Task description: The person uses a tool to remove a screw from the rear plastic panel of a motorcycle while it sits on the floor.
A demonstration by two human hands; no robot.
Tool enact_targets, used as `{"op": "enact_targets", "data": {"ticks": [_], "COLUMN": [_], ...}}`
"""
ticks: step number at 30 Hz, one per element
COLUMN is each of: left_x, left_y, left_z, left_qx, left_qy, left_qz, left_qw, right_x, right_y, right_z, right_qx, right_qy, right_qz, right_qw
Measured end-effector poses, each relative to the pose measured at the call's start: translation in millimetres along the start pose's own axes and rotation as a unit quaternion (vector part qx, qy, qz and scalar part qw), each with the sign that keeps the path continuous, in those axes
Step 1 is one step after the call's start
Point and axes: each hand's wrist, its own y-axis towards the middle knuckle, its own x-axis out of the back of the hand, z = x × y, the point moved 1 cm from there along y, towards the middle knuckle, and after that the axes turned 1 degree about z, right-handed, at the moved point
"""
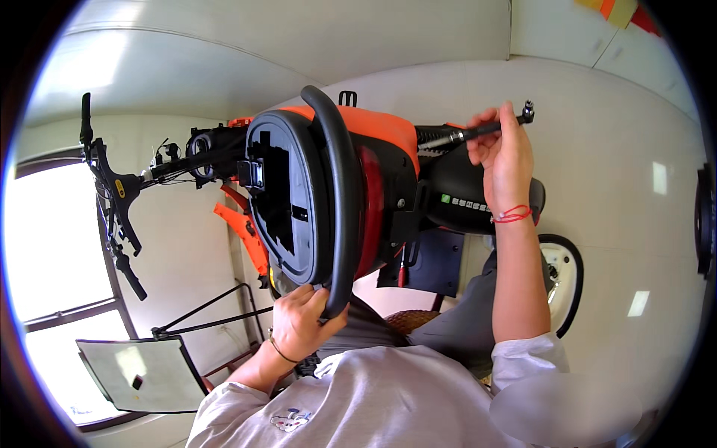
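Note:
An electric scooter with orange body panels (388, 131) stands before me, partly stripped. My left hand (300, 319) is closed around the near end of its curved black grab rail (343, 187). Just beside the rail lie the red tail light (371, 213) and the uncovered black storage bucket (302, 246). My right hand (502, 160) is raised above the black rear mudguard (478, 190), fingers closed on a black-handled ratchet wrench (480, 131). The wrench's head, with a shiny socket, points to the right; its other end reaches toward the scooter's rear.
The bare handlebar (121, 187) with loose cables is at the left, near an orange panel (246, 235). A red-handled screwdriver (402, 275) stands by a black flap (441, 261). A white wheel (564, 280) is right of my leg; a framed panel (146, 373) leans lower left.

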Motion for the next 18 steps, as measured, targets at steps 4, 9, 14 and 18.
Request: {"op": "enact_targets", "data": {"ticks": [4,9,14,18], "left_x": [-3,0,10,32], "left_y": [-5,-13,-13,27], "left_z": [9,27,30,37], "left_qx": [-0.014,-0.041,0.041,0.068], "left_qy": [-0.007,-0.085,-0.234,-0.284], "left_qz": [0.006,0.041,-0.059,-0.184], "left_qw": [1.000,0.995,0.969,0.938], "right_x": [-40,-97,-106,-105], "right_y": [2,-4,-7,-7], "right_z": [10,22,16,17], "right_qx": [0.012,0.039,0.097,0.070], "right_qy": [0.010,-0.064,-0.079,-0.067], "right_qz": [0.076,0.185,0.183,0.163], "right_qw": [0.997,0.980,0.975,0.982]}}
